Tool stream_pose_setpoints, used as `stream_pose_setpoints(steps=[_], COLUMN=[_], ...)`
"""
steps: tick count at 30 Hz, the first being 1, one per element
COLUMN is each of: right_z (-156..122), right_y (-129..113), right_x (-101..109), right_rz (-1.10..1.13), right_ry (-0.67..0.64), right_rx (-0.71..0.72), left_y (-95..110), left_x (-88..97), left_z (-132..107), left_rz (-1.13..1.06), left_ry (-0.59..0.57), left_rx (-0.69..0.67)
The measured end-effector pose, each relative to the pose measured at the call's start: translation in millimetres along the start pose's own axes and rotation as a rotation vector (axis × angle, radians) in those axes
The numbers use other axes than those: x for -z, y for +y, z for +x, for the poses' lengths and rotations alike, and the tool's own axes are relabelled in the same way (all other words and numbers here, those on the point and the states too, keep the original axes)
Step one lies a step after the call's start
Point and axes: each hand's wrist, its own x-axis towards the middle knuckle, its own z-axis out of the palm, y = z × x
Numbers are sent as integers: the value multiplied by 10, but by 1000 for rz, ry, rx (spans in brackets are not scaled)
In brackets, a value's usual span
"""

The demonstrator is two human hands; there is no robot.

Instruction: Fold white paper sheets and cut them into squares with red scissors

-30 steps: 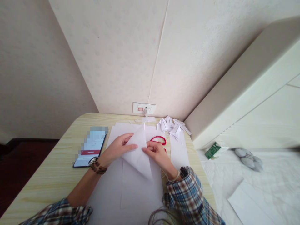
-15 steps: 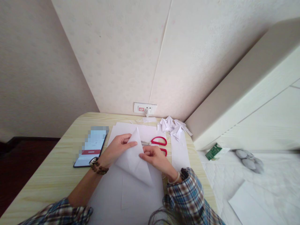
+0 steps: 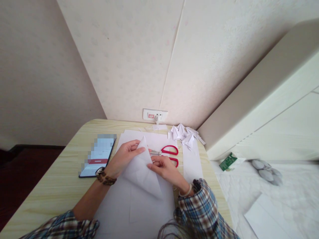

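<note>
The left hand (image 3: 124,156) and right hand (image 3: 166,168) both pinch the folded paper (image 3: 142,171) above the white sheets (image 3: 113,207), near-left of the red-handled scissors (image 3: 162,151), apparently mid-fold, so the next move calls for aligned edges and firm creasing

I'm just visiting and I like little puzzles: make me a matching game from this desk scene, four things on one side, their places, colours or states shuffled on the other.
Things:
1. Folded paper
2. Scissors
3. Phone
4. Plug

Places, colours or states:
A. Lit up
B. In the wall socket
C. Held by the left hand and right hand
D. Red-handled

Right pairs: 1-C, 2-D, 3-A, 4-B.
</note>
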Motion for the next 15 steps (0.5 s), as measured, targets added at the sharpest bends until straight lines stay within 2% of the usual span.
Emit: stream_pose_setpoints(steps=[6, 15], right_z=[16, 5], right_y=[26, 23], right_x=[-1, 7], right_rz=[-67, -128], right_ry=[16, -51], right_rx=[63, 4], left_y=[-2, 28], left_x=[-6, -30], left_z=[13, -18], left_rz=[-2, -67], left_ry=[-6, 51], left_rx=[1, -38])
